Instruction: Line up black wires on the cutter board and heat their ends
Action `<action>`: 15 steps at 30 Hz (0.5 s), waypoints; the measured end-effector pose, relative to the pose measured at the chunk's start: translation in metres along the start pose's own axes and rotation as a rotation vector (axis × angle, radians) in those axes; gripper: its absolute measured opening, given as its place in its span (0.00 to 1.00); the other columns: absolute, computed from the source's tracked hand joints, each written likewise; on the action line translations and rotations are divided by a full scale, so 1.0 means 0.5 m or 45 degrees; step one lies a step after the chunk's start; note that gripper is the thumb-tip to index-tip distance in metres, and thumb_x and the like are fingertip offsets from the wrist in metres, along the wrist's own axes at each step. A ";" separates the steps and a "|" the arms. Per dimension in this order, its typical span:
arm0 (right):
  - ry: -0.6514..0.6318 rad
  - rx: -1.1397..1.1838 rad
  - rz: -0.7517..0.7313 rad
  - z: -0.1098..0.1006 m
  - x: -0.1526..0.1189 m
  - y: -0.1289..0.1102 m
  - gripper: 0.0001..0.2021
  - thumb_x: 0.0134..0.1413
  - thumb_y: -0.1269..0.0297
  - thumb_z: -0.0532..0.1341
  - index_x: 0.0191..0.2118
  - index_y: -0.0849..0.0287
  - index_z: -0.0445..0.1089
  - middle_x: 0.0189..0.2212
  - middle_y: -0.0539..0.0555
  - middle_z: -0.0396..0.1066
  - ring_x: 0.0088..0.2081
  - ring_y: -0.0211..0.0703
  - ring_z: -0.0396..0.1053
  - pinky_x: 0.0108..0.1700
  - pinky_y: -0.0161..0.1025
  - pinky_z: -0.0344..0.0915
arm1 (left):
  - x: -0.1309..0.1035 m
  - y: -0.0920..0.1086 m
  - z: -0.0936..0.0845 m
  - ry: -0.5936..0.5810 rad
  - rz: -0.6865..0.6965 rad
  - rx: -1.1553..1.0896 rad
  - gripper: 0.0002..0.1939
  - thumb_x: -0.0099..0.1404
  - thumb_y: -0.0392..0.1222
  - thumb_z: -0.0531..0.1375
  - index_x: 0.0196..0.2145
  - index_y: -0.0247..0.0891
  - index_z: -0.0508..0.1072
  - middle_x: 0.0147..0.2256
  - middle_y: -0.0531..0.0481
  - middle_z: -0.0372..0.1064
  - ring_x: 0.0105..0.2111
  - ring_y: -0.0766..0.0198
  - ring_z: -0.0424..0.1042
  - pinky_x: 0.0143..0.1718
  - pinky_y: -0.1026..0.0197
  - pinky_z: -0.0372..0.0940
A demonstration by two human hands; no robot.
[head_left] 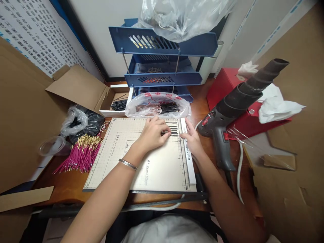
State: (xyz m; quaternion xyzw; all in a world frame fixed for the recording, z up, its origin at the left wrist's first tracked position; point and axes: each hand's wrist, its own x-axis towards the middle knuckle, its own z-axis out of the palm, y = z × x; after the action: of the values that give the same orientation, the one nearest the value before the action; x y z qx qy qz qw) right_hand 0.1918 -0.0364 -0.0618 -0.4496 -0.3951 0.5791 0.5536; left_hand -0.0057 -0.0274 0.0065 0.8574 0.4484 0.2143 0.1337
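A cream paper cutter (pixel 136 162) with printed grid lines lies flat before me. Several short black cords (pixel 173 130) rest side by side near its right edge, their ends towards the white strip (pixel 188 155). My left hand (pixel 155 133) bends over the board from the left, thumb and index finger closed on a thin black cord (pixel 163 133). My right hand (pixel 192 139) rests along the white strip, thumb stretched left towards the cord ends and index finger pointing up the edge. Its other fingers are partly hidden.
Behind the cutter sit a plastic bag (pixel 136 108) of black cords, an open box (pixel 105 113) and blue tiered trays (pixel 162 79). Magenta cords with gold tips (pixel 82 153) lie left. A heat gun (pixel 222 125) and red tissue box (pixel 220 84) stand right.
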 end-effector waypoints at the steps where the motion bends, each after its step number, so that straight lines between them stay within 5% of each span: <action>1: 0.003 -0.006 0.001 0.000 0.000 0.000 0.49 0.39 0.66 0.67 0.73 0.52 0.57 0.73 0.55 0.61 0.74 0.59 0.59 0.77 0.58 0.54 | 0.000 0.000 0.000 -0.001 -0.001 -0.001 0.07 0.71 0.40 0.63 0.35 0.40 0.82 0.37 0.48 0.77 0.45 0.52 0.67 0.50 0.47 0.55; 15: 0.011 -0.052 -0.056 -0.003 0.004 0.008 0.48 0.41 0.63 0.68 0.72 0.52 0.59 0.73 0.56 0.61 0.75 0.58 0.57 0.78 0.57 0.51 | 0.001 0.010 -0.001 0.020 -0.067 0.006 0.07 0.70 0.39 0.64 0.35 0.41 0.83 0.37 0.49 0.78 0.44 0.52 0.68 0.50 0.46 0.56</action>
State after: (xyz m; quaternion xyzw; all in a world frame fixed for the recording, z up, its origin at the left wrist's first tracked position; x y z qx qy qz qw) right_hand 0.1920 -0.0349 -0.0660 -0.4545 -0.4143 0.5566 0.5585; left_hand -0.0020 -0.0300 0.0091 0.8440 0.4722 0.2163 0.1337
